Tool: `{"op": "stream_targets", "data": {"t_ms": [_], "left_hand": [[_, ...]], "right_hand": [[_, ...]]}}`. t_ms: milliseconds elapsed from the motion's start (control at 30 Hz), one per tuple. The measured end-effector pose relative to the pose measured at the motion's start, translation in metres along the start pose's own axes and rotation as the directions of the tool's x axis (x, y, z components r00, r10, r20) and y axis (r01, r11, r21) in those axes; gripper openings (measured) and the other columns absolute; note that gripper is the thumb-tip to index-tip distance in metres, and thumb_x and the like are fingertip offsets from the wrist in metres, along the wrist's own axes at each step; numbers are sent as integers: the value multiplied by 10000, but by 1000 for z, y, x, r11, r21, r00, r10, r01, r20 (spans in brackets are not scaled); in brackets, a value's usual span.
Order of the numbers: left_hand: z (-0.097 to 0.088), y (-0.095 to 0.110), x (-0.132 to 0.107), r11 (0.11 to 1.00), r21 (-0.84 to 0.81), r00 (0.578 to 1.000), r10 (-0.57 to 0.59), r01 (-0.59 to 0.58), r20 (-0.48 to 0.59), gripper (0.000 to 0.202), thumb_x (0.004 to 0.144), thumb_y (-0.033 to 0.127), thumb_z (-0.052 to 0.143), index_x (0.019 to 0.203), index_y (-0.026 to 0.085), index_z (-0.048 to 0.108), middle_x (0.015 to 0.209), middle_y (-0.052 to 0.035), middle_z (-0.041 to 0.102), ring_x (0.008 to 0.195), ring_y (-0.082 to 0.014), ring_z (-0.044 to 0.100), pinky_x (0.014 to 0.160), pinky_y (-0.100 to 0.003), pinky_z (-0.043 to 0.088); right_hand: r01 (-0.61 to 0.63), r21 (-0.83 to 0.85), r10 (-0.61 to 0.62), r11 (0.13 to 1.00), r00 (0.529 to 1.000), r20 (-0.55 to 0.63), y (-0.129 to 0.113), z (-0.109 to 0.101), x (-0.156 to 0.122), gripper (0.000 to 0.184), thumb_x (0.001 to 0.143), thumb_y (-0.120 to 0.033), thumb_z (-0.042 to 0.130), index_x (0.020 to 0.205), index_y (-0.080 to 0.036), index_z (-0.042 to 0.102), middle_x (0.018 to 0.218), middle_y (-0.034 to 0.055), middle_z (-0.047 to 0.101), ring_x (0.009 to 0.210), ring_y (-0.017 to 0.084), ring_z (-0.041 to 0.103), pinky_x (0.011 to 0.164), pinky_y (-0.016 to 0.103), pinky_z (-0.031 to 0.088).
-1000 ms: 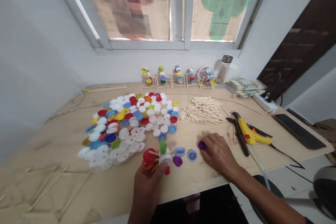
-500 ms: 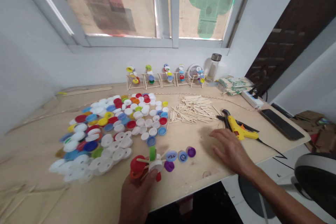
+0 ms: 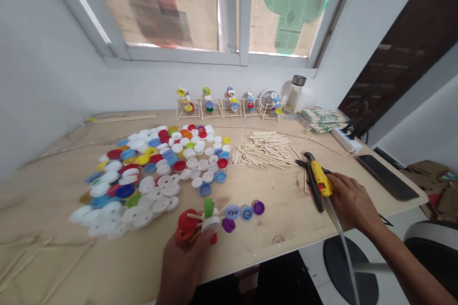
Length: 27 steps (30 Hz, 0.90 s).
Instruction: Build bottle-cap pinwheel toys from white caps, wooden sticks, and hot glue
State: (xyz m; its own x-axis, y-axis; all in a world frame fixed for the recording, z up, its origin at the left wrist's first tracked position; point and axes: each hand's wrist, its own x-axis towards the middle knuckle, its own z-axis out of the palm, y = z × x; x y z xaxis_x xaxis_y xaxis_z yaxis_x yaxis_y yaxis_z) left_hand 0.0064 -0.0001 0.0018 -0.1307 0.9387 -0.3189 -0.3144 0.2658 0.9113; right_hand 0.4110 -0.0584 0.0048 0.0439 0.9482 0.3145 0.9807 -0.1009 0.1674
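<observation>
Near the front edge of the table, my left hand (image 3: 188,262) is closed on a bottle-cap wheel (image 3: 211,223), a piece of red, green, white and orange caps joined with short wooden sticks. Just right of it lie loose blue caps (image 3: 246,212) and purple caps (image 3: 258,208). My right hand (image 3: 352,200) is wrapped round the handle of a yellow hot glue gun (image 3: 323,181), whose nozzle points to the back. A clear glue stick (image 3: 344,248) sticks out of its rear. Beside the gun are black-handled pliers or cutters (image 3: 314,188), partly hidden.
A wide spread of bottle caps (image 3: 157,162) covers the left middle, with a pile of short sticks (image 3: 266,148) right of it. Finished-looking cap wheels on stick frames (image 3: 211,108) stand along the wall. A glass bottle (image 3: 295,95), power strip (image 3: 346,141) and phone (image 3: 386,176) are further right.
My right hand has moved right from the bare tabletop and taken hold of the glue gun, which has turned. My left hand still holds the cap wheel. The view has shifted slightly.
</observation>
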Motion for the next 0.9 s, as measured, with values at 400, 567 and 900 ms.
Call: {"op": "stream_targets", "data": {"t_ms": [400, 567, 900], "left_hand": [[-2, -12, -1, 991, -110, 997, 71, -70, 9, 433, 455, 345, 870, 795, 132, 709, 776, -63, 748, 733, -222, 696, 697, -292, 550], [0, -14, -2, 984, -150, 995, 100, -97, 13, 468, 480, 344, 862, 861, 126, 700, 825, -84, 751, 761, -240, 696, 692, -304, 546], [-3, -15, -1, 985, -116, 990, 135, -129, 45, 426, 540, 307, 836, 896, 130, 683, 797, -57, 746, 744, -201, 687, 699, -286, 538]], "right_hand": [[95, 91, -91, 991, 995, -48, 10, 4, 11, 330, 786, -312, 480, 1060, -147, 558, 1050, 155, 647, 919, 315, 605, 778, 441, 468], [-153, 329, 174, 932, 984, -35, 9, -9, 15, 409, 771, -433, 494, 1070, -159, 551, 1012, 154, 640, 874, 320, 612, 712, 430, 485], [-311, 941, 486, 132, 848, 212, -72, -43, 44, 399, 750, -491, 637, 1025, -202, 624, 990, 65, 640, 775, 184, 601, 596, 262, 478]]}}
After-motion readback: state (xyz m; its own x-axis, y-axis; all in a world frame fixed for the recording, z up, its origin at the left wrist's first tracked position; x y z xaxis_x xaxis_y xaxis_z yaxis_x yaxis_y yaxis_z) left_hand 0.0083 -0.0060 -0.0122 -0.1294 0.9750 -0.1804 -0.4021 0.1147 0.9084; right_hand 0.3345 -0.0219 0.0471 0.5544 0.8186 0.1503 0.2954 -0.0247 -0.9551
